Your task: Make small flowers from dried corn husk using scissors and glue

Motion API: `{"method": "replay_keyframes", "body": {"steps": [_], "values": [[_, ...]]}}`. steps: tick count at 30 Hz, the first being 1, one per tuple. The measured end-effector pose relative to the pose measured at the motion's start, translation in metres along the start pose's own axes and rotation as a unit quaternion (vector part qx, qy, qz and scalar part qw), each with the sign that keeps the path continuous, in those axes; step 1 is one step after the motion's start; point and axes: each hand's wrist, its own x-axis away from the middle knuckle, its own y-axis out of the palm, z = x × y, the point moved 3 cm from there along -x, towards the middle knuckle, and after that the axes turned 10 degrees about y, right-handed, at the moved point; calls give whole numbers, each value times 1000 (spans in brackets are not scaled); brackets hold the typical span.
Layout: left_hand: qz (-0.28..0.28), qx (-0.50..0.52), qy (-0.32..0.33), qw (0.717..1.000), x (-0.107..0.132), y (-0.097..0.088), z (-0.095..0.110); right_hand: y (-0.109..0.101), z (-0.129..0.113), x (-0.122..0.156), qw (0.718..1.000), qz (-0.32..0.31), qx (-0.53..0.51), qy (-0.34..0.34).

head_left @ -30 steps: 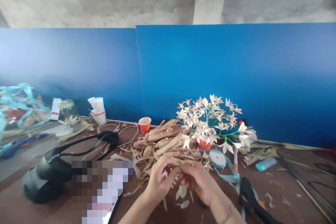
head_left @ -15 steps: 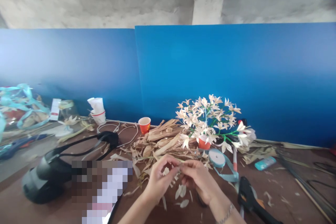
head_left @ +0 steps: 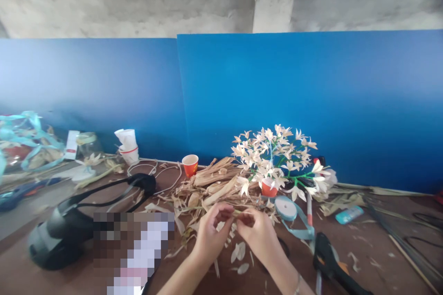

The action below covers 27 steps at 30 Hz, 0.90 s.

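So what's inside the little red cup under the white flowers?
The white flowers seem to stand in the red cup on their green stems. Petals cover its top, so the inside can't be seen.

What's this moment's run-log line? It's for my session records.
left hand: pinching dried husk strip | right hand: pinching it too | nearby: husk pile, blue ribbon roll

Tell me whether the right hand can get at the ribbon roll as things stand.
Probably yes: the right hand sits close to the ribbon roll with only small husk scraps between them, though its fingers hold a dry husk strip.
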Motion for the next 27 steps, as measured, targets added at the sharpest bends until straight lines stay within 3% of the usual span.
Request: {"method": "replay_keyframes", "body": {"steps": [4, 7, 9, 12, 15, 18, 22, 27], "values": [[8, 6, 2, 1000, 1, 1, -4, -1, 0, 0, 1000, 19, 23, 1], [16, 30, -9, 999, -1, 2, -3, 2, 5, -1, 997, -24, -46, 56], [22, 50, -11, 998, -2, 1, 0, 6, 9, 0, 981, -84, -133, 113], [7, 54, 3, 999, -5, 0, 6, 11, 9, 2, 935, -169, -260, 170], [-23, 3, 29, 999, -7, -2, 12, 10, 9, 1, 917, -174, -307, 189], [-43, -31, 29, 998, -8, -2, 15, 8, 11, -2, 944, -132, -257, 159], [-43, -30, -6, 999, -8, -2, 13, 6, 10, -4, 983, -82, -156, 59], [-33, -26, -8, 999, -10, -2, 10, 6, 8, -2, 996, -32, -88, 2]]}}
